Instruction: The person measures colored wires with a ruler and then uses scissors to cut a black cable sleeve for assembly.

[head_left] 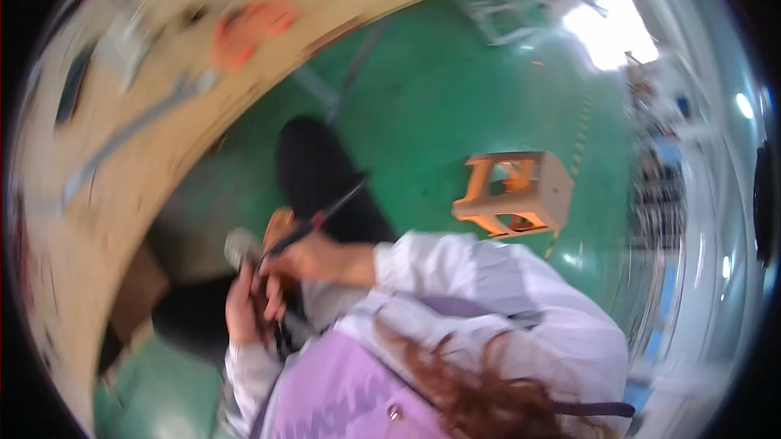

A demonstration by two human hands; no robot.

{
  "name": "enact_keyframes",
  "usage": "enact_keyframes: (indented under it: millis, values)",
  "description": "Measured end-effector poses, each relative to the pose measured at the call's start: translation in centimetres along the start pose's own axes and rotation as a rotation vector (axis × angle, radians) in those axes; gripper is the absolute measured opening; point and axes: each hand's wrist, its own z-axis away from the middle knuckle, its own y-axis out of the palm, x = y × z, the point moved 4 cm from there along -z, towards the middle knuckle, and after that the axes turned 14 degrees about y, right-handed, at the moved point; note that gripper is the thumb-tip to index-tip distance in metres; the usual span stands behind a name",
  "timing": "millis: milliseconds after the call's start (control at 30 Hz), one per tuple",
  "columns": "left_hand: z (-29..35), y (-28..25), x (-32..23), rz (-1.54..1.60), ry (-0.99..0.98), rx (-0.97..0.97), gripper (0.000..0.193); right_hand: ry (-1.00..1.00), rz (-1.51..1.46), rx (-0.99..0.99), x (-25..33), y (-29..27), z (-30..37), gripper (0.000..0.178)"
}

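Note:
Over my lap, my right hand (307,262) is closed round a slim black screwdriver-like tool (294,235) with a red band and a thin dark shaft; blur hides its exact kind. The shaft points up and to the right, over my dark-trousered leg (313,170). Just below and to the left, my left hand (248,305) has its fingers curled close to the right one. What it grips, if anything, is too blurred to make out. A pale rounded thing (241,245) and an orange-brown thing (279,223) show just beyond the hands.
A wooden table (203,126) curves along the left, bearing orange curved parts (244,30), a grey strip (130,131), a dark flat object (75,85) and a whitish packet (124,52). An orange-brown stool (521,195) lies or stands on the green floor (423,105) to the right.

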Motion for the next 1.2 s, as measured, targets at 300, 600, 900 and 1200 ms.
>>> enact_keyframes:
  millis: [300,600,900,1200]
  values:
    - [-1.6,-3.2,-0.5,-1.249,0.871,-0.162,0.023,0.816,-0.579,0.164,-0.9,1.8,1.3,0.035]
    - [0.4,-1.3,-0.2,-0.080,0.104,-0.001,0.016,0.593,-0.560,0.133,-0.8,2.3,1.4,0.021]
    - [-1.3,-0.1,-2.0,-0.384,0.198,0.164,0.034,0.184,-0.323,0.150,-2.4,-0.5,-1.4,0.012]
    - [-13.0,5.6,-1.0,-1.521,0.157,0.426,0.047,0.374,-0.300,0.333,-4.1,-1.3,-1.2,0.020]
